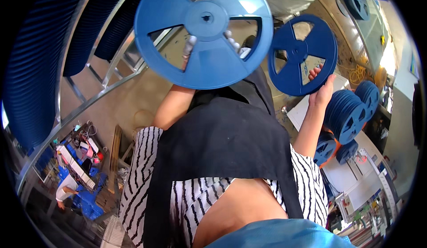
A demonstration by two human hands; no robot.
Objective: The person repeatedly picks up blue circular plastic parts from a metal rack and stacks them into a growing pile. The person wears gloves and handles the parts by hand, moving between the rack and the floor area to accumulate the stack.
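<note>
Around: metal rack (pixel 108 87), stacked reels (pixel 347 116); left grip (pixel 188 48), part-hidden, clamped on large reel (pixel 211 65); right grip (pixel 324 89) on smaller reel (pixel 297 53)

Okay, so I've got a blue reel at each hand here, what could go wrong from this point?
The right hand grips the darker reel only near its lower rim, so it might tip or slip. The larger reel is close beside it in view, so their edges could knock if either swings. That larger reel also mostly hides the left hand, so a weak grip there might go unnoticed.
</note>
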